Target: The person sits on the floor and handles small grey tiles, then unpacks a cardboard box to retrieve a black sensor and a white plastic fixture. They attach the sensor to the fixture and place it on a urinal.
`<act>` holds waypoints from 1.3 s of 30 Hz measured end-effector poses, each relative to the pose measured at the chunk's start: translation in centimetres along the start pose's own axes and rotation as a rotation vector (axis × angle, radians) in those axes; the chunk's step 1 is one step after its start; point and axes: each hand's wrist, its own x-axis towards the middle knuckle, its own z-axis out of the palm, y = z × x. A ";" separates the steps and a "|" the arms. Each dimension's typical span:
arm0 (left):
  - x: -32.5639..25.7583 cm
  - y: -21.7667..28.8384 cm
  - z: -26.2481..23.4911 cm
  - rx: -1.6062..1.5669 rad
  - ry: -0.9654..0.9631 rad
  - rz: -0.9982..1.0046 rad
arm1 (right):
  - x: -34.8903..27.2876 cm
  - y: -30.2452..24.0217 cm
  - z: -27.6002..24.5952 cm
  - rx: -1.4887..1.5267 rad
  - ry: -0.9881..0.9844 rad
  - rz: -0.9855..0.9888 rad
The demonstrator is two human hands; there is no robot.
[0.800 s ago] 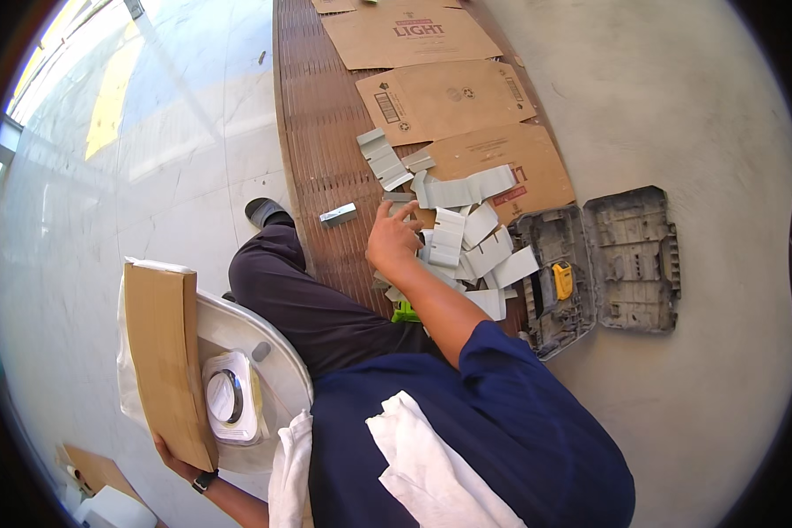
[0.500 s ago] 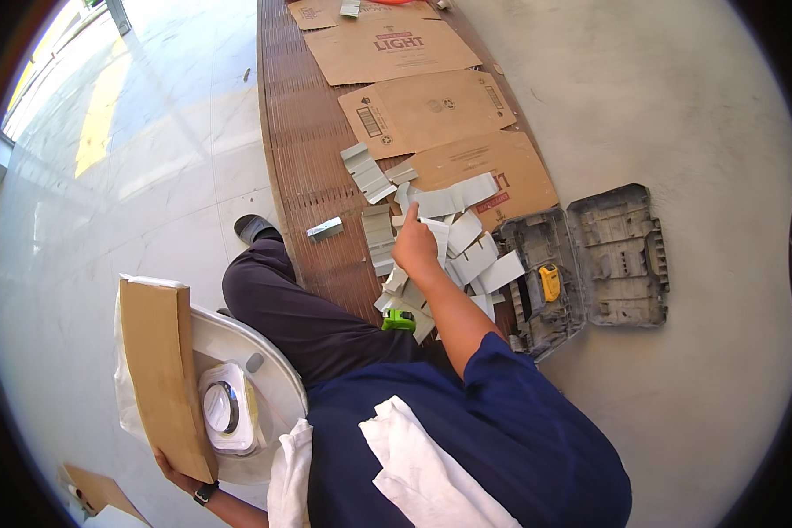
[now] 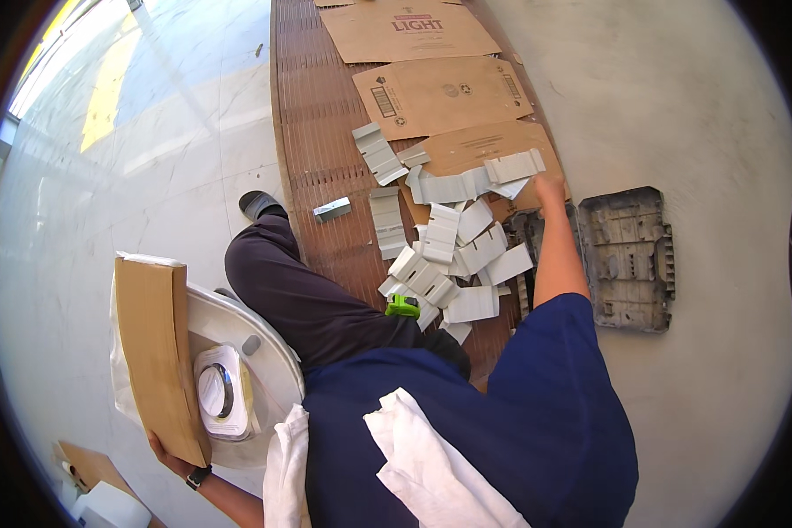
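Note:
My left hand [image 3: 171, 458], low at the left, is wrapped round the lower end of a long brown cardboard box [image 3: 154, 352]. My right hand [image 3: 550, 189] reaches to the right side of the bench, fingers closed at the end of a light grey ribbed strip piece [image 3: 515, 165]. That piece tilts over a white-grey flap, and the hand partly hides the grip. To its left lies another grey strip piece [image 3: 444, 189]. Several similar cut pieces [image 3: 422, 277] are heaped nearer to me, some slotted. A green tape measure [image 3: 402, 306] rests beside my leg.
The brown slatted bench [image 3: 317, 114] carries flattened cardboard sheets [image 3: 444, 92] and a small shiny metal block [image 3: 332, 209]. An open, dusty black tool case [image 3: 629, 264] is at the right. At my left, a white chair [image 3: 277, 352] holds a clear-wrapped round item [image 3: 220, 392].
My right hand has moved right from the middle of the heap, from a pointing finger to closed fingers at a strip piece. The pieces have shifted. My left hand stays on the box.

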 end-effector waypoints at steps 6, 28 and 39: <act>0.2 -0.3 0.0 -0.001 0.018 0.003 | -13.0 -0.2 2.5 -0.391 -0.484 -1.196; -1.0 -0.4 1.2 -0.104 -0.039 -0.081 | -21.6 -6.1 9.5 -1.381 -0.997 -2.011; -0.5 -0.5 0.2 -0.087 -0.099 -0.066 | -22.4 -7.2 10.3 -1.455 -0.984 -2.071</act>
